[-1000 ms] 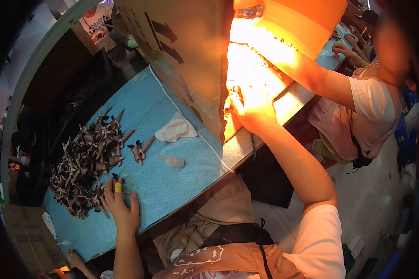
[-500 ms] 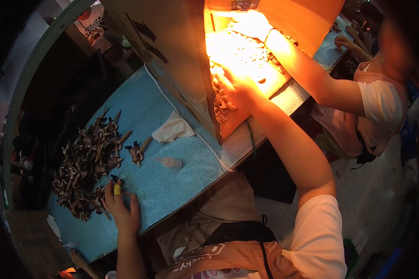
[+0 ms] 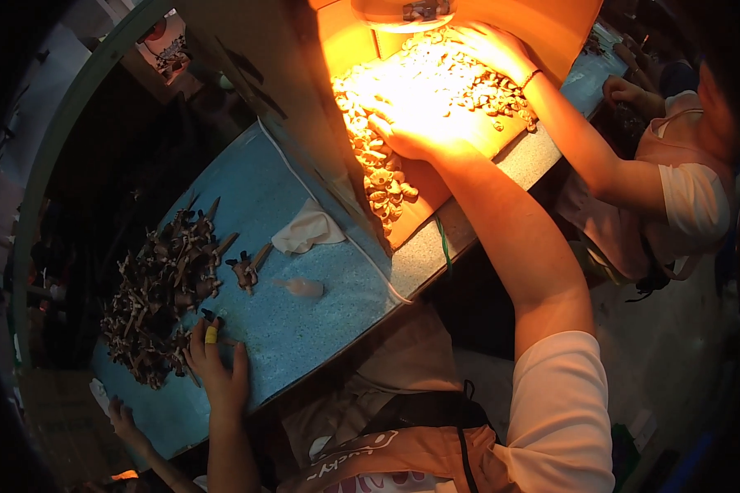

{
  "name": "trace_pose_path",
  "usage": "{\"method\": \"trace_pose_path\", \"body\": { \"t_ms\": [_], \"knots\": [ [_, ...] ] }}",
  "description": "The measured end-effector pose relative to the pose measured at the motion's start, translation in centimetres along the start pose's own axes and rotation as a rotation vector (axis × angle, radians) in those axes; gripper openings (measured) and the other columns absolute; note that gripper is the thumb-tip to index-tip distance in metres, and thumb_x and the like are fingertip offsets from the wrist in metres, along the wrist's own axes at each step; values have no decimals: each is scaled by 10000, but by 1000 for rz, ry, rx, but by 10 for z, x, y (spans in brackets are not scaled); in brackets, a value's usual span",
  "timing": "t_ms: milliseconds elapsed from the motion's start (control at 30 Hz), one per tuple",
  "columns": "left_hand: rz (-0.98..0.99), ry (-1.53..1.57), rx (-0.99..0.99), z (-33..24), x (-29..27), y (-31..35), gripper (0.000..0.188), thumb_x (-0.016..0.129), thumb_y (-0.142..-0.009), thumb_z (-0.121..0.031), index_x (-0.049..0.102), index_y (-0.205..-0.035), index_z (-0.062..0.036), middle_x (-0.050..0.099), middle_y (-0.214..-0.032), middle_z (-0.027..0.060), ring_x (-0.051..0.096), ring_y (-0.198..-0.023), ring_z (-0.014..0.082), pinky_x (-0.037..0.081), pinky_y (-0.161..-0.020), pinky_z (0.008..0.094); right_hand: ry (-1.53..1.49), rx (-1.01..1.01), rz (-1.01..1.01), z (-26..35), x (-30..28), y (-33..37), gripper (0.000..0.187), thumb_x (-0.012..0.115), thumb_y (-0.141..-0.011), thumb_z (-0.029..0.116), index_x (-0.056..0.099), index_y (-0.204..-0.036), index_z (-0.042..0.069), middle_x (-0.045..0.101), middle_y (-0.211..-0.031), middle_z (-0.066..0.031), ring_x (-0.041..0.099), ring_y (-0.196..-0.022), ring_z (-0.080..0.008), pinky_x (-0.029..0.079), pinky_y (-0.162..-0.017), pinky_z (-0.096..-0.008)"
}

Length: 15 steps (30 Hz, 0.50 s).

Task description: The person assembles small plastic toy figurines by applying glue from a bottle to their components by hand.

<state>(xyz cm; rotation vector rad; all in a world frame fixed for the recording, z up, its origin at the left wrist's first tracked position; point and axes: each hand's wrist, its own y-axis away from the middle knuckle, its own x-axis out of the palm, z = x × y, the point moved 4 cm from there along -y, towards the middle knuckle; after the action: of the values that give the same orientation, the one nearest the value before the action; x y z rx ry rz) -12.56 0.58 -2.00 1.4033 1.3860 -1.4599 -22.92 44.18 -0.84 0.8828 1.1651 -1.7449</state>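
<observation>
My left hand (image 3: 220, 370) rests on the blue tabletop, a yellow wrap on one finger. It is closed around a small figurine with a dark tip (image 3: 209, 315), mostly hidden by the fingers. Beside it lies a heap of brown figurines (image 3: 160, 296) with stick-like parts. A single figurine (image 3: 245, 269) lies apart from the heap. My right hand (image 3: 415, 138) reaches into a lit cardboard box (image 3: 419, 179), over many small rounded pieces (image 3: 384, 182). Its visible fingers stretch out among them; strong glare washes out the rest.
A lamp (image 3: 404, 12) glows above the pieces. Another person's hand (image 3: 495, 51) is in the box too. A white cloth (image 3: 308, 228), a small pale bottle (image 3: 302, 287) and a white cord (image 3: 370, 261) lie on the table. Another hand (image 3: 125, 421) shows at lower left.
My right hand has shifted slightly left and down, while the other person's hand has moved right. The lamp shows more fully. My left hand has stayed by the heap.
</observation>
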Motion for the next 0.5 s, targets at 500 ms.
{"method": "trace_pose_path", "body": {
  "t_ms": [500],
  "knots": [
    [24, 93, 138, -16, -13, 4, 501, 604, -779, -177, 436, -1239, -73, 405, -1282, 138, 360, -1212, 300, 96, -1046, 514, 192, -99, 235, 43, -29, 10, 380, 390, -874, 392, 504, -1191, 216, 508, -1198, -106, 485, -1067, -318, 380, -917, -426]
  ]
}}
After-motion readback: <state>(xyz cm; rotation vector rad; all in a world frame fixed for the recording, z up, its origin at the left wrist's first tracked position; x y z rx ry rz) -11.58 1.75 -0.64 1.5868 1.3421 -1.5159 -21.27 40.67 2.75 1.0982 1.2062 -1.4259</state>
